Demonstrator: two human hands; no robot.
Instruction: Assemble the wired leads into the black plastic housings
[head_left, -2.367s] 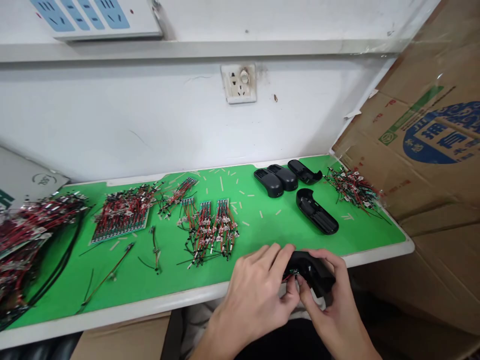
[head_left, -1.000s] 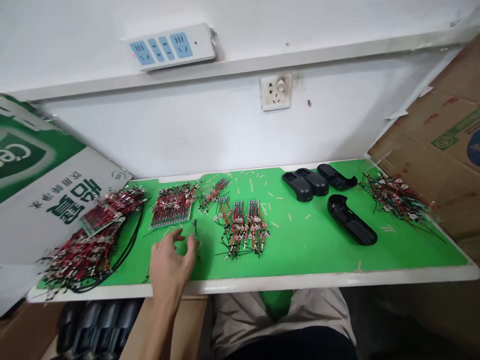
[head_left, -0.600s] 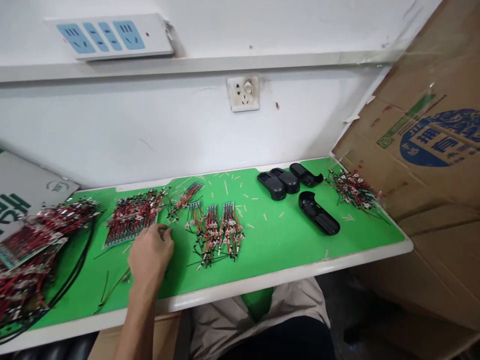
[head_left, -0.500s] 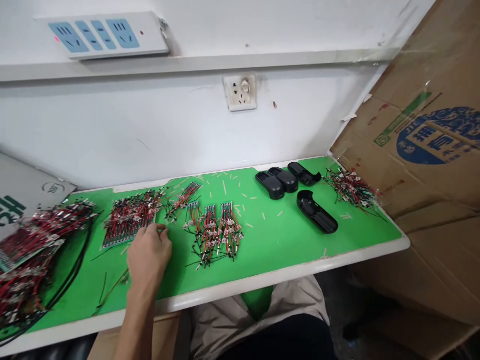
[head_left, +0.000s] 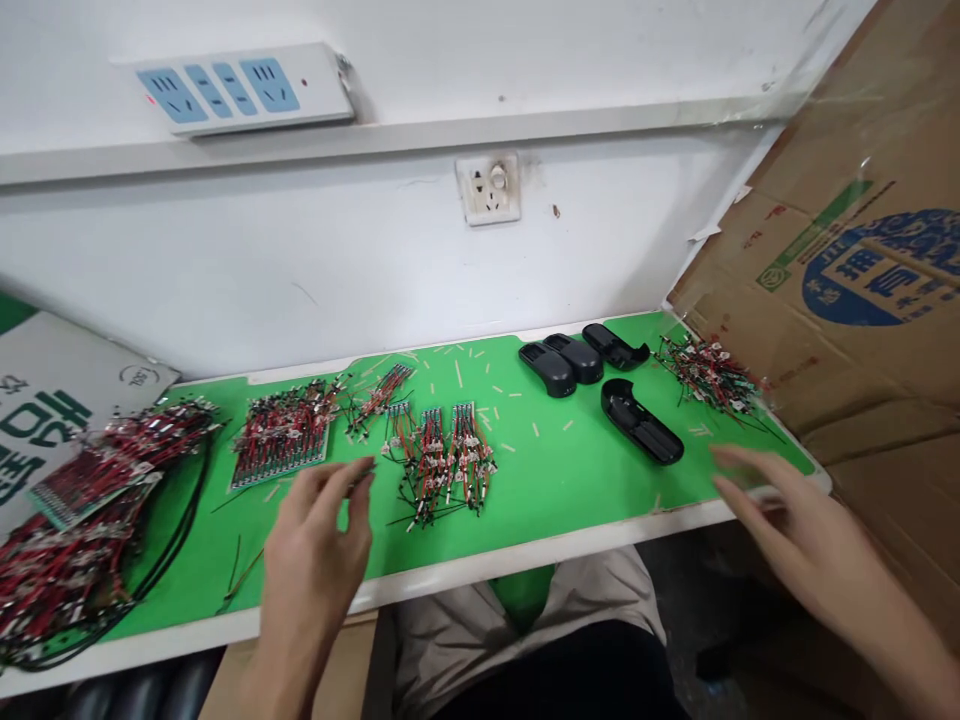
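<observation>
My left hand (head_left: 321,535) is over the green mat, just left of three small strips of wired circuit boards (head_left: 431,455). Its thumb and fingertips are pinched together around something small and dark that I cannot make out. Beyond it lies a larger wired board panel (head_left: 281,430) with red and black leads. My right hand (head_left: 787,525) hovers over the front right edge, slightly blurred, thumb and fingers apart with nothing visible between them. To its left rests an open black plastic shell (head_left: 641,425). A heap of loose wired boards (head_left: 709,370) lies farther back.
More black shells (head_left: 559,365) sit near the wall. Stacked wired panels (head_left: 82,540) and a black cable (head_left: 176,540) take up the left end. Pale slivers (head_left: 459,374) are scattered on the mat. A cardboard sheet (head_left: 847,350) borders the right side.
My left hand has lifted slightly and moved right, away from the large panel. My right hand has come into view at the right. The view has shifted a little.
</observation>
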